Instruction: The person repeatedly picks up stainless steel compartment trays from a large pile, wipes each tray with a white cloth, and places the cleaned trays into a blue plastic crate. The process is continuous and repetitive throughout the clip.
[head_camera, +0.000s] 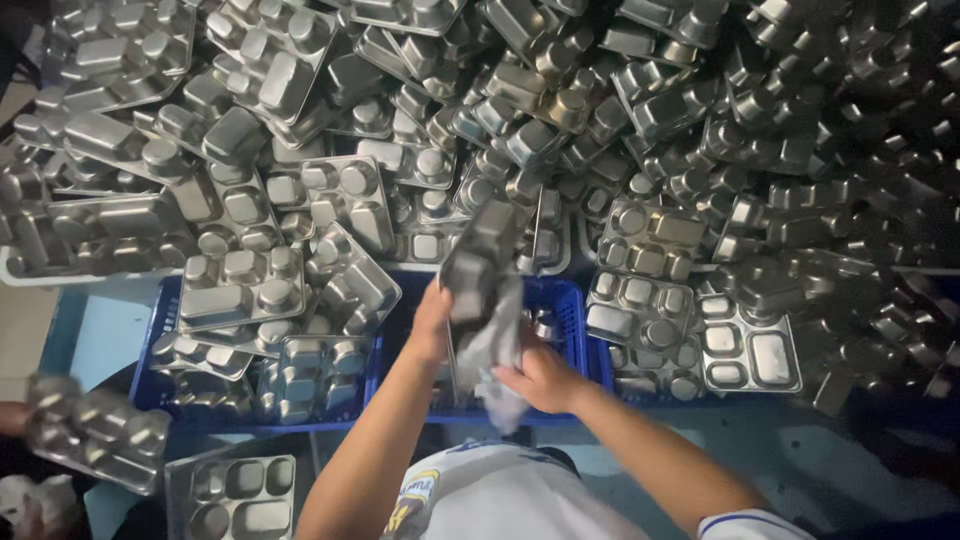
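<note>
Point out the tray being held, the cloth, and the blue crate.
steel tray (482, 255), head view, on its raised upper half.
grey cloth (492, 350), head view, on its bunched middle.
blue crate (572, 310), head view, on its right wall.

Person wears a white short-sleeve shirt (500, 495), bottom centre of frame, w/ dark blue trim at the collar. Round blue/yellow badge (412, 492) on chest, lower centre-left. Sleeve cuff (752, 524) at bottom right has blue edging; forearms bare.

Left hand (432, 322) gripping steel compartment tray (480, 262), right hand (540, 378) pressing grey cloth (495, 370) on it, above blue crate (565, 300)
</note>
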